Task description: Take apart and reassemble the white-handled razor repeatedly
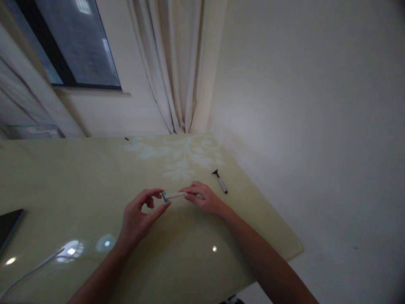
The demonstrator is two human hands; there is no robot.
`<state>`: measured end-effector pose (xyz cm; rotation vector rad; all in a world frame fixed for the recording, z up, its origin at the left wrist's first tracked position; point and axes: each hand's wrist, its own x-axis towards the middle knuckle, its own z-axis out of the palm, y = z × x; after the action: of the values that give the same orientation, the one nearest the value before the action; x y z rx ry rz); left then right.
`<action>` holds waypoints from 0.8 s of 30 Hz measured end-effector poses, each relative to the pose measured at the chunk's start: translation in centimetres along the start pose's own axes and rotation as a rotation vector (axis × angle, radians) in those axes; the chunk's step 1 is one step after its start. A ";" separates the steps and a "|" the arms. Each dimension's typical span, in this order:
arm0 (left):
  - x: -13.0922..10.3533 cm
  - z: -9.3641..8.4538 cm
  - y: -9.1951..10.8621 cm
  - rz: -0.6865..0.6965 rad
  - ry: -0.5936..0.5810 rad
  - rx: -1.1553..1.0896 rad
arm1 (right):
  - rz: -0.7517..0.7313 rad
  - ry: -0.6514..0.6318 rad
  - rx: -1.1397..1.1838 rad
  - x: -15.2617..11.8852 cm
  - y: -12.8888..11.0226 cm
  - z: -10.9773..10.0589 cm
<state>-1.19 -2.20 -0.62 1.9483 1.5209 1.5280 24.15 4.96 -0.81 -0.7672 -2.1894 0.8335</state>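
A razor with a white handle (175, 195) and a green head is held between my two hands above the table. My left hand (139, 215) pinches the green head at its ends with thumb and index finger. The handle's right end is gripped by the closed fingers of my right hand (202, 198). Beyond my right hand, a second razor (221, 182) with a grey handle and black head lies on the table.
The pale green glossy table (79, 177) meets a white wall on the right. A dark flat device (10, 223) and a white cable (34, 270) lie at the left. One small black piece (126, 139) rests near the far edge, below the window and curtains (177, 63).
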 end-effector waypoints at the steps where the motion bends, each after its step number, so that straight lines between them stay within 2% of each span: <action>1: 0.0 0.0 0.0 -0.002 0.000 0.002 | -0.005 -0.007 0.005 0.0 0.0 0.0; 6: 0.0 0.0 0.1 0.010 -0.008 0.013 | -0.005 0.023 -0.022 0.0 0.1 0.0; 10: 0.0 -0.2 0.2 0.013 -0.011 0.007 | -0.009 -0.011 -0.021 0.0 0.4 0.1; 14: 0.0 -0.2 0.3 0.003 -0.010 -0.002 | 0.007 0.032 -0.022 0.0 0.4 0.3; 18: -0.1 -0.2 0.4 0.009 -0.022 -0.009 | 0.009 0.001 0.026 0.0 0.2 0.5; 21: 0.0 -0.2 0.5 0.009 -0.024 0.002 | 0.034 0.046 0.004 0.0 0.1 0.4; 24: 0.0 -0.2 0.7 0.007 -0.031 -0.009 | 0.006 0.023 0.001 0.1 0.1 0.3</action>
<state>-0.98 -2.59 -0.02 1.9656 1.4931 1.4978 23.91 4.97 -1.03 -0.7792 -2.1674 0.8252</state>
